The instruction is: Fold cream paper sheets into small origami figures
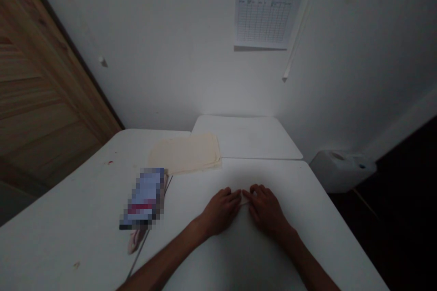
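Note:
Close together over the white table (273,254), my left hand (223,209) and my right hand (266,209) meet at a small pale piece of paper (244,199). It looks folded, and most of it is hidden under my fingers. My left fingers are curled and pinch its left side. On the other side, my right thumb and fingers press its right end. Both hands rest low, at or just above the tabletop.
Left of my hands lies a blurred blue packet (145,195) on a pinkish cloth-like item (136,238). Behind it are cream sheets (186,152). A printed chart (268,18) hangs on the wall. A white box (341,170) stands beyond the table's right edge; a wooden door (44,77) is at left.

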Demonstrator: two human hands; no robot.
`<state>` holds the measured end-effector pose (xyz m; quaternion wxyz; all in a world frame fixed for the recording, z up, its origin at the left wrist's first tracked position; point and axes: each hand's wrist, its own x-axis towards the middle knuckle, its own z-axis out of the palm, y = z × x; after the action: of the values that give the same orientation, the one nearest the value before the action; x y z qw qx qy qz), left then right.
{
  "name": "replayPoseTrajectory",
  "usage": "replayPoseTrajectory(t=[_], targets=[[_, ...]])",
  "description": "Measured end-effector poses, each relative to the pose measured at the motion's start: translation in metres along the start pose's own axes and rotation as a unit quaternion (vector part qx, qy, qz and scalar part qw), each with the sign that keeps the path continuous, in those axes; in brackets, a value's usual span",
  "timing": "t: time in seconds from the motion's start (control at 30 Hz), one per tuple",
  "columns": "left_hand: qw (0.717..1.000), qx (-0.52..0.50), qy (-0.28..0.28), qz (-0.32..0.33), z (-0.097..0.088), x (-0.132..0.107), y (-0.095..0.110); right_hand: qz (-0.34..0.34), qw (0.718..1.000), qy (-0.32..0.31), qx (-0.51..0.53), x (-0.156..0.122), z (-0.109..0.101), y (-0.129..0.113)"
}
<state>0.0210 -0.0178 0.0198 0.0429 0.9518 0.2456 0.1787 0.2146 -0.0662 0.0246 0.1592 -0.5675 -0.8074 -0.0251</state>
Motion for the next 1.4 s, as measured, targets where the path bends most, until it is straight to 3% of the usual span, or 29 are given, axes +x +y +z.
replayPoseTrajectory(t=[0.33, 0.77, 1.07, 1.4], targets=[[0.997, -0.052, 0.017, -0.051, 0.009, 0.001, -0.005, 0.046, 0.997, 0.043, -0.052, 0.002, 0.008, -0.011], [0.998, 0.056, -0.042, 0.001, 0.008, 0.008, -0.003, 0.042, 0.996, 0.025, -0.075, -0.007, 0.003, -0.007], [0.998, 0.037, -0.051, 0.005, 0.01, 0.007, -0.005, 0.023, 0.997, 0.026, -0.07, -0.008, 0.003, -0.007], [0.998, 0.038, -0.049, 0.009, 0.012, 0.007, -0.003, 0.068, 0.996, 0.025, -0.059, -0.019, 0.005, -0.007]])
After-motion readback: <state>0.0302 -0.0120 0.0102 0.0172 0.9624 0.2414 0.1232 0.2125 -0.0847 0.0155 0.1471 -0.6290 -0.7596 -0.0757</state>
